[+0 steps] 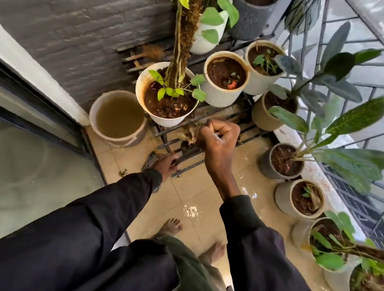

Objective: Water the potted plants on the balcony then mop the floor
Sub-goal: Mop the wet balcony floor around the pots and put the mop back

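My right hand [219,139] is clenched into a fist and grips a ragged brownish clump [188,136], either cloth or dry leaves, in front of the black metal plant rack [208,162]. Lower down, my left hand [166,164] reaches to a bar of the rack's bottom shelf. A grey cloth [149,162] lies bunched at its outer side, and its grip is hidden. On the rack stand a white pot with a moss pole [163,114] and two ribbed white pots [220,97] [260,83]. The beige tile floor [191,209] is wet and shiny.
A white bucket of murky brown water [118,117] stands on the floor at the rack's left, by the sliding door frame [43,109]. Several potted plants [282,160] line the railing [372,136] on the right. My bare feet [171,226] stand on the tiles.
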Motion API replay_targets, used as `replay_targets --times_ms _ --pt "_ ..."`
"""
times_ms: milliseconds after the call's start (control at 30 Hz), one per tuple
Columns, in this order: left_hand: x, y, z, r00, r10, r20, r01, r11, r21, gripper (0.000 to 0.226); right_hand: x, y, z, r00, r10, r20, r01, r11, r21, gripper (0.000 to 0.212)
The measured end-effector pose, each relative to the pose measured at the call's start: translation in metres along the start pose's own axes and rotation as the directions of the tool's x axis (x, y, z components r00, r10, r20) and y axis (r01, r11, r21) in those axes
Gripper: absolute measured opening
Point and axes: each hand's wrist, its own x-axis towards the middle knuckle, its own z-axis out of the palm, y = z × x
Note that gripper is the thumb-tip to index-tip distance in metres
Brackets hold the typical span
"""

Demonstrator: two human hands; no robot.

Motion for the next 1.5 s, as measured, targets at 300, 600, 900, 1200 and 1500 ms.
replay_targets --times_ms 300,600,900,1200,1500 --pt "0.003 0.027 0.019 0.979 -0.083 0.184 0.049 0.982 0.182 0.031 -0.037 -0.001 -0.039 0.980 0.038 -0.195 -0.041 0.999 -0.014 0.038" --pt "0.050 0.043 0.063 0.857 0.105 0.504 -0.269 0.926 0.264 0.008 -0.055 -0.040 -0.158 0.803 0.004 -0.596 0.042 0.997 0.064 0.030" --pt "-0.054 0.167 0.150 0.873 0.228 0.431 -0.343 0.916 0.210 0.041 -0.123 -0.098 -0.276 0.605 0.058 -0.794 0.178 0.962 0.206 0.042" --pt "-0.080 0.266 0.285 0.741 0.226 0.632 -0.516 0.793 0.322 0.041 -0.220 -0.162 -0.386 0.241 0.012 -0.970 0.164 0.985 0.053 0.033" --pt "-0.188 0.368 0.456 0.409 0.277 0.869 -0.823 0.523 0.221 0.023 -0.382 -0.236 -0.492 -0.102 -0.145 -0.984 0.300 0.939 -0.170 0.046"
